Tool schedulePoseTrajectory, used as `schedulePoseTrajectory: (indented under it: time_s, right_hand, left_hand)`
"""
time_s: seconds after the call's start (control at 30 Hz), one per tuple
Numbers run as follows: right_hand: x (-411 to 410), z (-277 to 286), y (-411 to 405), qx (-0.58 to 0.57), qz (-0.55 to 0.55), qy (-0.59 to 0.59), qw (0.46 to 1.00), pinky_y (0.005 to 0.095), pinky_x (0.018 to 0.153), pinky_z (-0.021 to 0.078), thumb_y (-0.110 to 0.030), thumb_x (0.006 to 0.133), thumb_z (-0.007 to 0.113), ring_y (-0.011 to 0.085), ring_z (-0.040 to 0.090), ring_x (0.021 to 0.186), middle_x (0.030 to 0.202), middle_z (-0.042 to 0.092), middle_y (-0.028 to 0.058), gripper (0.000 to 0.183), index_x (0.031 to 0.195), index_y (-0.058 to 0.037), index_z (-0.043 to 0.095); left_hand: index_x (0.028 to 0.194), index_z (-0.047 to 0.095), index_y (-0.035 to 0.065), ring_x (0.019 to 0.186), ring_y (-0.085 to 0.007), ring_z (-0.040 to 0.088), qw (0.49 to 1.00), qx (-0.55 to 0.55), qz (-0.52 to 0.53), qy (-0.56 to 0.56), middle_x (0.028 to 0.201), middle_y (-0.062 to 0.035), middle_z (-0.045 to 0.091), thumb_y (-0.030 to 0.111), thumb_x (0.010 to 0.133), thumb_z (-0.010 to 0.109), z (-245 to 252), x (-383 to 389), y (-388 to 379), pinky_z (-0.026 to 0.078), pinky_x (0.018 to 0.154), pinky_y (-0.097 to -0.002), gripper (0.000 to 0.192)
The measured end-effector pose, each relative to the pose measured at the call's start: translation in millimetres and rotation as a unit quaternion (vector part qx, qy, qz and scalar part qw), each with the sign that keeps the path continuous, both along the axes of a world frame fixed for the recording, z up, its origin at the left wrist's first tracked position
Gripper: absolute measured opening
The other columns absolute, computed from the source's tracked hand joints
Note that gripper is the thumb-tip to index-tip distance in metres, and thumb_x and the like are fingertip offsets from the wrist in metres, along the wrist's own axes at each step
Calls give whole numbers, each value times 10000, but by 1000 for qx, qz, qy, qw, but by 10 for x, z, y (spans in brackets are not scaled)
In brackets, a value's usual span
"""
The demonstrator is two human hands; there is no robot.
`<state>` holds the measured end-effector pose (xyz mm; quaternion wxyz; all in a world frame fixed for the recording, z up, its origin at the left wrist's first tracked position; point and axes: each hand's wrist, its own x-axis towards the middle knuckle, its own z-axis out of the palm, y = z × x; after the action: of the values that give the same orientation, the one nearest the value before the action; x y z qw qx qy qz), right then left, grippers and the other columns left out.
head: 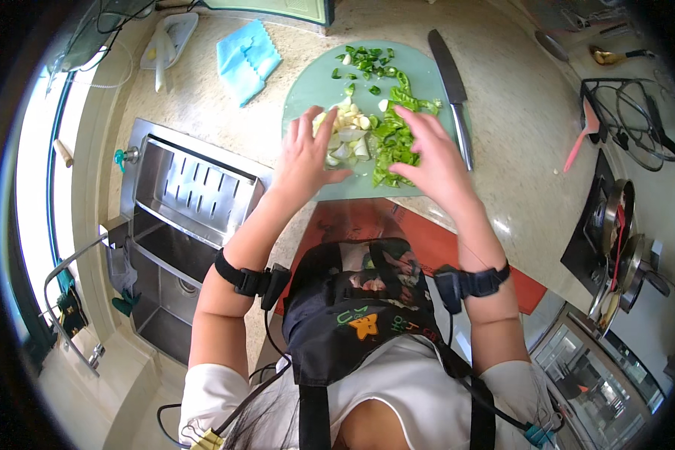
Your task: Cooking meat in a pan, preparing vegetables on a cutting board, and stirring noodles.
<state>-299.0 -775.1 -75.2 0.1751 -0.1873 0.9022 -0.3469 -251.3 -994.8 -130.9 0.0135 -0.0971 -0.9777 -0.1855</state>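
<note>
A green cutting board lies before me on the stone counter. My left hand hovers, fingers spread, at the left of a pile of pale sliced garlic and onion-like pieces. Over the right edge of the chopped leafy greens is my right hand, its thumb and fingers apart. Neither hand holds anything; whether fingertips touch the food I cannot tell. Darker chopped green pieces are scattered at the board's far side. A kitchen knife rests along the board's right edge, handle towards me.
To the left is a steel sink with a slotted drain basket and a faucet. A blue cloth and a white tray lie at the back left. A pink spatula and pans by a cooktop are at right.
</note>
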Motion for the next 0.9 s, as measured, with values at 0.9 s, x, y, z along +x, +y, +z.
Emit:
schedulePoseTrajectory:
  time_s: [0.9]
  right_hand:
    - [-228,-695,310,-134,-116,30,984,416,946,449,-74,672,780,371,528,1144,1238,502,231,752,1299,-36,365]
  left_hand:
    - [1319,305,-2,1167,-402,492,960,165,-169,-148,1280,-222,406,79,617,805,47,-835,880,451,967,-441,866]
